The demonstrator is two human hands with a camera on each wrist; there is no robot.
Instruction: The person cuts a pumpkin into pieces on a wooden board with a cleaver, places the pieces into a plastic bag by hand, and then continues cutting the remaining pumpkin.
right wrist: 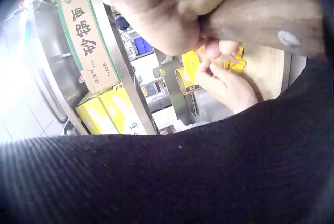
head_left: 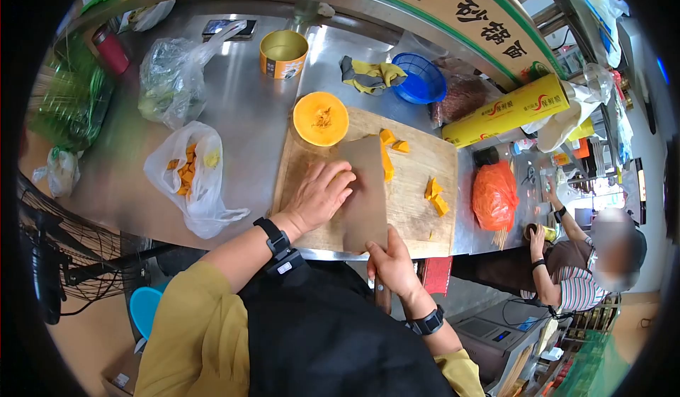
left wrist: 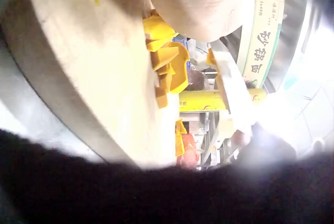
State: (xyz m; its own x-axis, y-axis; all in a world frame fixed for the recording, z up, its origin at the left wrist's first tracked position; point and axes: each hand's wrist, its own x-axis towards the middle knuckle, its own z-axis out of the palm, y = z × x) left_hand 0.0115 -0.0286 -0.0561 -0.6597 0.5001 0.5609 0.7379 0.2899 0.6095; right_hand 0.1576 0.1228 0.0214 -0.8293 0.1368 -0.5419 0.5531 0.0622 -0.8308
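Note:
My right hand (head_left: 395, 266) grips the wooden handle (right wrist: 266, 18) of a broad cleaver (head_left: 365, 199), its blade over the wooden cutting board (head_left: 418, 234). Close to the blade's left side, my left hand (head_left: 319, 195) holds a piece of pumpkin, mostly hidden under the fingers. A halved pumpkin (head_left: 321, 118) rests cut face up at the board's far left corner, stringy pulp in its middle. Cut pumpkin chunks (head_left: 437, 196) lie to the right of the blade. More cut pumpkin (left wrist: 169, 67) shows below the left hand in the left wrist view, and orange bits cling to the blade.
Left of the board sits a plastic bag (head_left: 207, 202) of pumpkin chunks. An open can (head_left: 283, 55), a yellow-grey cloth (head_left: 368, 75) and a blue basket (head_left: 419, 78) stand behind. Right are a yellow cling-film box (head_left: 506, 111) and red bag (head_left: 494, 197); another person (head_left: 577, 276) works there.

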